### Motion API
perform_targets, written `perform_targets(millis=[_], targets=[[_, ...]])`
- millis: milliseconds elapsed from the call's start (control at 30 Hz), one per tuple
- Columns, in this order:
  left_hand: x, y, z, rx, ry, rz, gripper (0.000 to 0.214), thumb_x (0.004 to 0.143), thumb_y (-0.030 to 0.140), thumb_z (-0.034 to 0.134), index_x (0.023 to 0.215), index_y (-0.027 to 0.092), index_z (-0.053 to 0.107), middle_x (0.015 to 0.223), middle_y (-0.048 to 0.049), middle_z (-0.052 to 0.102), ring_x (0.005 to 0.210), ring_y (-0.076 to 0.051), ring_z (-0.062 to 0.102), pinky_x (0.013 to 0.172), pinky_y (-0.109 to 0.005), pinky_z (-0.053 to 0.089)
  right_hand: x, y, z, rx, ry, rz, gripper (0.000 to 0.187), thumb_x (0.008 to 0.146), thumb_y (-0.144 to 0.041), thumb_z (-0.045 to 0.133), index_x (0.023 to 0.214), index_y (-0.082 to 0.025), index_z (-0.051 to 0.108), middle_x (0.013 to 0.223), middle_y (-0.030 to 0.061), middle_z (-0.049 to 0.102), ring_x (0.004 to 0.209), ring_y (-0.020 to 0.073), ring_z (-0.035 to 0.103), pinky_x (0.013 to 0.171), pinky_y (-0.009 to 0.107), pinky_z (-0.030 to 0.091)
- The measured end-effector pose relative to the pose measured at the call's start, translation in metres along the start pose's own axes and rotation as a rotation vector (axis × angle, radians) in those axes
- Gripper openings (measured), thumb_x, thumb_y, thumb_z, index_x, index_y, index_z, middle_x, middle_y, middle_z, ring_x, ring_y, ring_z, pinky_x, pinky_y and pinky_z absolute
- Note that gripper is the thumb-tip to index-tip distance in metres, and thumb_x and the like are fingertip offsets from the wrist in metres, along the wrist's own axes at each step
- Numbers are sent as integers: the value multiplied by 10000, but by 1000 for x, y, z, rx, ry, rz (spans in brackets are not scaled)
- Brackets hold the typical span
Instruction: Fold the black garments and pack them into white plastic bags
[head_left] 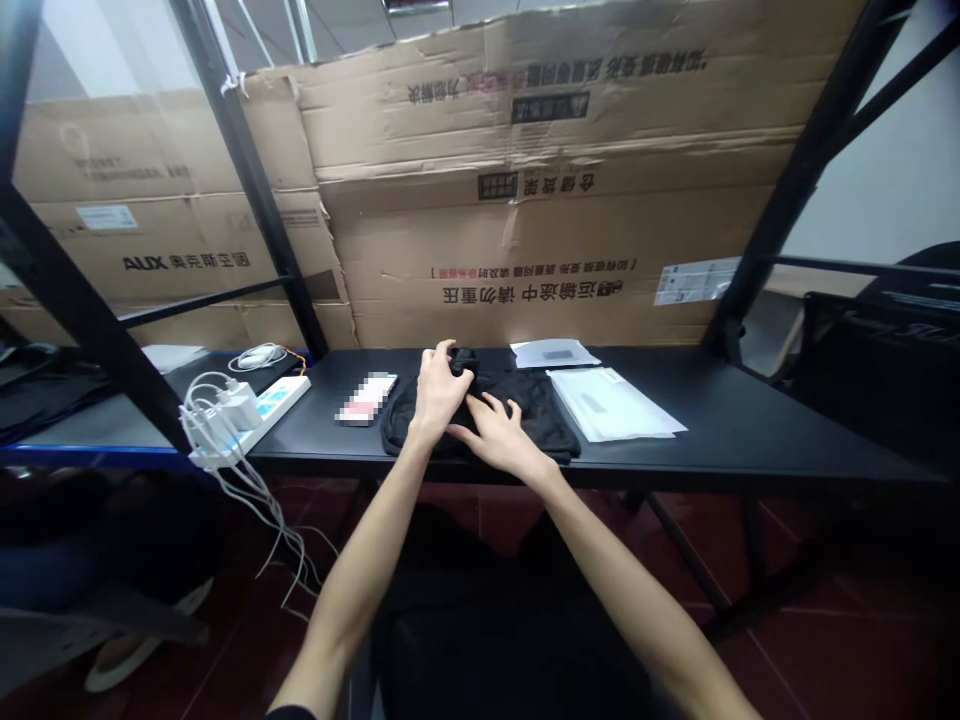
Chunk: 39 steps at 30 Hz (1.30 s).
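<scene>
A black garment (540,420) lies bunched on the black table (750,420) right in front of me. My left hand (439,385) reaches over it, and its fingers are closed on a small rolled part of the cloth at the far edge. My right hand (495,432) rests flat on the garment just beside the left, fingers stretched out and spread.
A phone (366,398) lies left of the garment. A white power strip (247,410) with plugs and cables sits at the table's left end. Clear plastic bags (611,402) and a paper (553,352) lie to the right. Cardboard boxes (555,200) stand behind; black rack posts (247,170) flank the table.
</scene>
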<state>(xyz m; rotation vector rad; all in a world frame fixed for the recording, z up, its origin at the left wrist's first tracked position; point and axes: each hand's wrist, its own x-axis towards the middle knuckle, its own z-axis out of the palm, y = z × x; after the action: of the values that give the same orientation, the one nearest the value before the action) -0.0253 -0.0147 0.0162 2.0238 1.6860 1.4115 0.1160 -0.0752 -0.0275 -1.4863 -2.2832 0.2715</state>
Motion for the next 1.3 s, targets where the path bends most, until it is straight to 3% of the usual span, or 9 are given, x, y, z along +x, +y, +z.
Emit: perform_targets(millis=[133, 367, 500, 667, 767, 867, 1033, 1167, 1300], targets=[[-4, 10, 6, 31, -14, 75, 543, 917, 134, 672, 1454, 208, 641, 1334, -127, 597, 1212, -262, 689, 1123, -390, 570, 0, -1, 2, -3, 6, -14, 666, 1145, -522, 383, 1736, -216, 366, 1767, 184, 425, 1690, 353, 258, 1321, 702, 140], [-19, 22, 45, 81, -118, 233, 609, 905, 70, 630, 1498, 212, 623, 1380, -132, 585, 1299, -282, 607, 1163, -413, 537, -32, 31, -14, -225, 53, 108, 708, 1136, -516, 408, 1715, -108, 407, 1772, 252, 380, 1690, 384, 257, 1328, 714, 134], [-33, 28, 61, 149, -261, 313, 606, 920, 65, 601, 1507, 217, 624, 1419, -128, 594, 1316, -280, 574, 1180, -433, 496, -44, 46, -23, -135, 16, 73, 650, 1127, -486, 429, 1703, -186, 458, 1774, 186, 411, 1680, 352, 303, 1332, 702, 163], [-38, 23, 48, 144, -367, 277, 565, 1021, 288, 651, 1580, 276, 570, 1495, -117, 618, 1423, -297, 552, 1255, -481, 408, -50, 69, -57, -84, 104, 105, 430, 1100, -487, 509, 1399, -322, 770, 1580, 92, 669, 1522, 343, 552, 1303, 643, 288], [-30, 17, 39, 114, -328, 323, 518, 1088, 383, 589, 1594, 275, 567, 1592, -114, 599, 1516, -281, 511, 1314, -469, 341, -49, 89, -85, -177, 247, 323, 387, 1097, -433, 559, 1343, -244, 791, 1378, 132, 786, 1327, 318, 701, 1227, 546, 409], [-26, 13, 44, 139, -346, 322, 466, 1156, 357, 429, 1580, 256, 593, 1675, -100, 561, 1585, -264, 464, 1359, -496, 273, -44, 109, -99, -293, 273, 550, 355, 1051, -389, 652, 1273, -156, 803, 1316, 218, 787, 1237, 382, 735, 1081, 560, 508], [-35, 10, 65, 226, -473, 262, 514, 1181, 362, 331, 1626, 236, 555, 1714, -90, 529, 1634, -296, 417, 1371, -561, 252, -40, 126, -95, -288, 193, 605, 251, 1011, -340, 672, 1051, -169, 851, 1087, 211, 810, 1047, 346, 771, 836, 433, 545], [-41, 10, 68, 270, -462, 283, 517, 1171, 337, 356, 1622, 201, 568, 1690, -114, 552, 1611, -326, 455, 1361, -578, 272, -41, 126, -91, -276, 186, 573, 264, 980, -374, 709, 1068, -170, 852, 1083, 216, 801, 1033, 344, 757, 799, 415, 520], [-41, 11, 66, 294, -484, 264, 525, 1172, 348, 340, 1630, 220, 563, 1699, -100, 541, 1611, -330, 456, 1361, -583, 272, -39, 122, -91, -277, 178, 615, 241, 952, -217, 624, 1051, -197, 843, 1116, 184, 808, 1020, 322, 759, 799, 398, 526]])
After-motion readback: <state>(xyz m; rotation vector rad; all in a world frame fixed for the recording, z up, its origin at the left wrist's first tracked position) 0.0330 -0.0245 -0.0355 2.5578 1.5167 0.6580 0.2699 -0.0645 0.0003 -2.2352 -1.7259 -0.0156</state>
